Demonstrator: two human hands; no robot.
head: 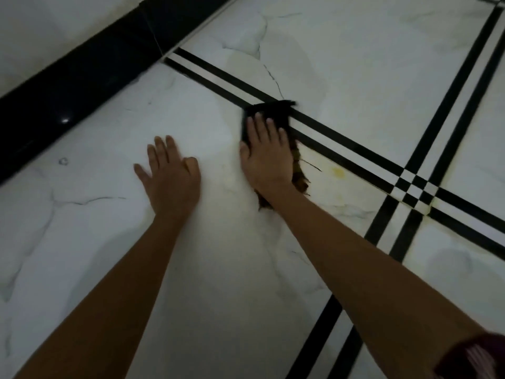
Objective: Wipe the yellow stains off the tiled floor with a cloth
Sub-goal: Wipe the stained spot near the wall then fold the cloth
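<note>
A dark cloth (pixel 273 112) with a brownish frayed edge lies flat on the white marble-patterned tiled floor (pixel 95 242), partly over a double black stripe. My right hand (pixel 266 157) presses down on it with straight fingers spread. A small yellow stain (pixel 338 172) sits on the tile just right of the cloth, with fainter yellowish smears around it. My left hand (pixel 169 170) rests flat on the bare tile to the left of the cloth, fingers straight, holding nothing.
A black skirting strip (pixel 82 69) runs along the wall at the upper left. Double black inlay stripes (pixel 418 190) cross at the right. A dark red sleeve edge (pixel 475 356) shows at the bottom right corner.
</note>
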